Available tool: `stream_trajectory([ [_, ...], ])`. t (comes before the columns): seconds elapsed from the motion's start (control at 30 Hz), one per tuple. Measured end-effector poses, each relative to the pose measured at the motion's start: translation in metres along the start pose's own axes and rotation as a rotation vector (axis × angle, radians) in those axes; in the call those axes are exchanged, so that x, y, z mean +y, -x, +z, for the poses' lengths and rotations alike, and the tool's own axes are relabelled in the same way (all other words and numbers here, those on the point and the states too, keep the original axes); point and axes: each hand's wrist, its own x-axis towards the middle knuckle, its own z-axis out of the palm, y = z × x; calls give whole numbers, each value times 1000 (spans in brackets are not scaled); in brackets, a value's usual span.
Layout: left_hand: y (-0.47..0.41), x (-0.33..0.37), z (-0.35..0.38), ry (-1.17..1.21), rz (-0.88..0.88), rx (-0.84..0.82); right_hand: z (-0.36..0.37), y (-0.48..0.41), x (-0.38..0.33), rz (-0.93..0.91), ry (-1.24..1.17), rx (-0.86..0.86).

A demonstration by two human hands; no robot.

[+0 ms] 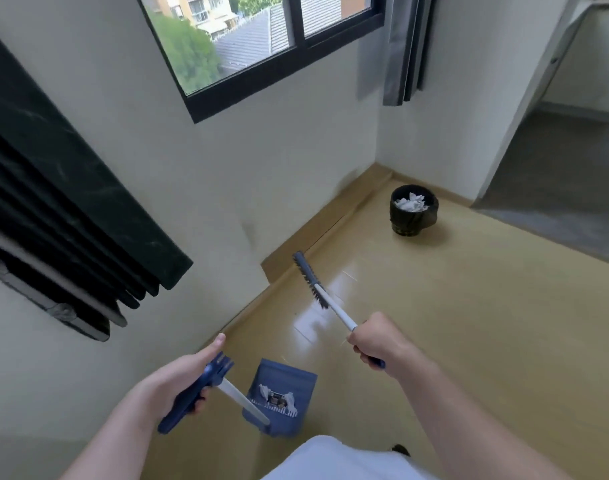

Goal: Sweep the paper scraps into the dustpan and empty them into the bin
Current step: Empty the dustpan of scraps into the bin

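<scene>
My left hand (178, 379) grips the blue handle of a long-handled dustpan (284, 379), whose blue pan hangs low near my legs. A few white paper scraps (277, 396) lie inside the pan. My right hand (375, 337) is closed around the white-and-blue handle of a broom (311, 282), its grey brush head lifted off the tan floor and pointing toward the wall. A small black bin (413, 211) lined with a black bag stands in the far corner, holding crumpled white paper.
A white wall with a wooden skirting board (327, 223) runs along the left. A dark counter edge (71, 188) juts out at left. Above is a window with a grey curtain (400, 46). A doorway (555, 168) opens at right.
</scene>
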Motion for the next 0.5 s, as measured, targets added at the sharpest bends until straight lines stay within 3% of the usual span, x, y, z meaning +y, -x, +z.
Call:
stream_trajectory([
  [0.17, -11, 57, 50, -97, 102, 115, -63, -6, 1, -19, -25, 7],
  [0.33, -26, 105, 97, -277, 314, 377, -128, -12, 11, -51, -39, 28],
  [0.5, -29, 155, 136, -447, 383, 457, -178, -27, 13, -49, -27, 71],
])
